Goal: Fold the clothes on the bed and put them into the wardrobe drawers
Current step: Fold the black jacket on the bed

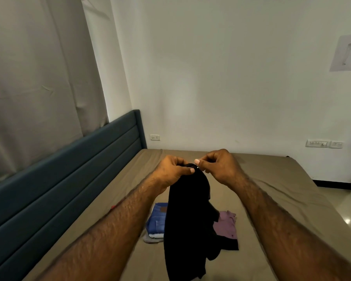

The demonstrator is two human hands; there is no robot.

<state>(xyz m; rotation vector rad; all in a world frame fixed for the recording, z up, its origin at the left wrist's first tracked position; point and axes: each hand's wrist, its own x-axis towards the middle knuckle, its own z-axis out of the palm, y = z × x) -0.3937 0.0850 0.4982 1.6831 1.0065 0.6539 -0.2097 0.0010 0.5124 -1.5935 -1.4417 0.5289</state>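
Left hand and right hand pinch top of black garment, hanging above bed; folded jeans, pink shirt below hands.

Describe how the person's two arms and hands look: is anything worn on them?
Both forearms are bare up to the frame's edge and hairy; no sleeve, watch, bracelet or glove shows. The left hand and the right hand show no ring on the visible fingers, and the nails are short.
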